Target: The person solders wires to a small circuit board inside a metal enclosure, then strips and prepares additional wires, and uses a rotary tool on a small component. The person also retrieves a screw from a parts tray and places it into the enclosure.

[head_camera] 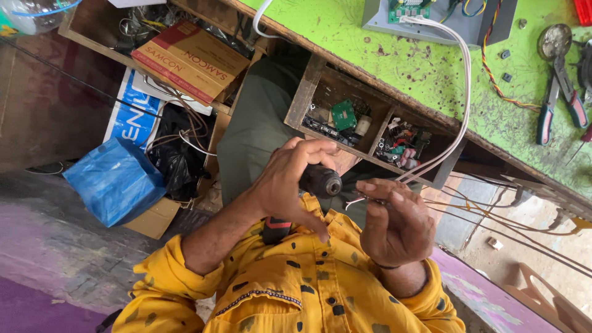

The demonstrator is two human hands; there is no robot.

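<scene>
My left hand (288, 185) is closed around a dark cylindrical tool (322, 180) with a red and black grip (274, 228), held close over my lap. My right hand (394, 225) pinches the bare ends of thin white wires (365, 198) just beside the tool's round tip. The wires belong to a white cable (464, 92) that rises past the drawer to a grey electronic unit (431, 21) on the green workbench (382, 68). Both of my sleeves are yellow with dark spots.
An open wooden drawer (308, 92) under the bench holds a green circuit board and small parts in compartments. Pliers (558, 92) with red and blue handles lie at the bench's right. To the left are a brown cardboard box (191, 58), a blue plastic bag (114, 179) and tangled wires.
</scene>
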